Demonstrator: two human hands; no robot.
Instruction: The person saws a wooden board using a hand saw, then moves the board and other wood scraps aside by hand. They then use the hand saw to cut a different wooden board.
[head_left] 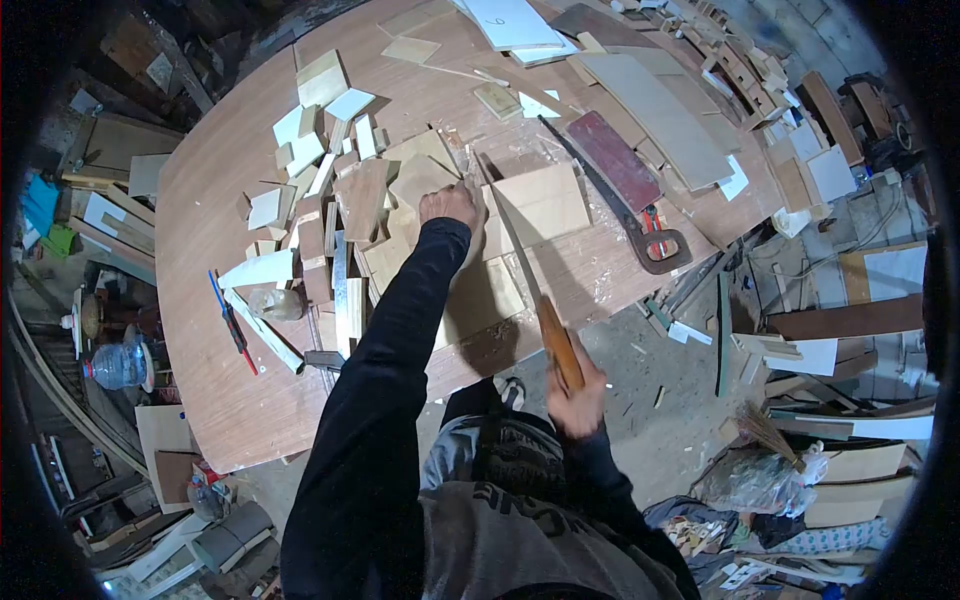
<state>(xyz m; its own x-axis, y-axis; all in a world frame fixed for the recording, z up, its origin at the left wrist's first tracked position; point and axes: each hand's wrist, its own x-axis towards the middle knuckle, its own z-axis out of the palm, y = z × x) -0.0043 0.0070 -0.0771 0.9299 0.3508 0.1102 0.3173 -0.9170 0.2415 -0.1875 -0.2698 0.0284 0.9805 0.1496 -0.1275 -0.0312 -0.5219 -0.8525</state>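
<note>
My right hand (578,402) is wrapped round the orange-brown wooden handle of a handsaw (524,258), near the table's front edge. Its long narrow blade points away from me and lies across a pale wooden board (550,203). Just left of the blade, my left hand (450,203) is closed and pressed down on a wooden piece (478,232); its fingertips are hidden from above. Pale offcuts (422,180) lie right beside this hand. My left forearm covers part of the table.
A second handsaw (628,225) lies to the right by a dark red block (612,155). Large panels (655,115) stretch behind it. Stacked wood blocks (360,200) crowd the left, near a red-and-blue tool (232,322). The brown table (205,390) ends before my body.
</note>
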